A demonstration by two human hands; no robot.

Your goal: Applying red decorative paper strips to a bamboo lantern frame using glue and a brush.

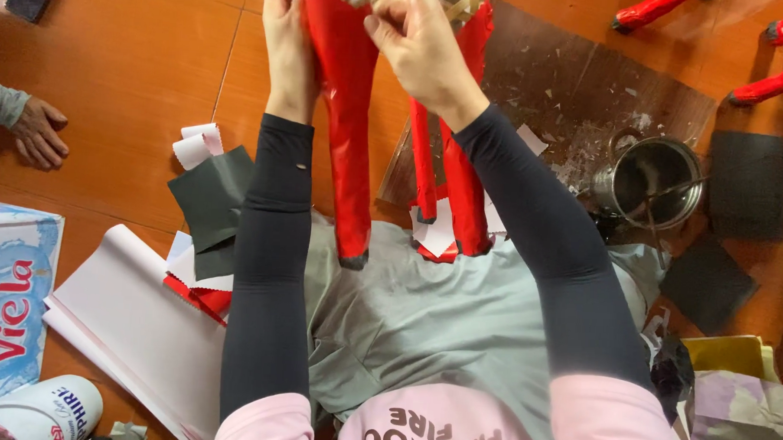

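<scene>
Left hand (287, 25): fingers closed around the upper part of a red leg (347, 132) of a red-wrapped frame, gripping it near the top edge of view. Right hand (419, 39): fingers pinched at the top of the same leg, where a bit of bare material shows; what they pinch cannot be told. The frame hangs upright over the lap, its other red legs (458, 179) just behind, ends dark.

Beneath: grey cloth (422, 325) on the lap. To the right, a metal can (651, 181) with a stick in it stands on a dark board (570, 87) littered with scraps. Black sheets (748, 185) lie near it. To the left: black, white and red paper pieces (206, 200), a white roll (136, 324), a blue pack (7, 293).

Another person's hand (37, 134) rests on the orange floor (128, 63). More red pieces (774, 84) lie at upper right.
</scene>
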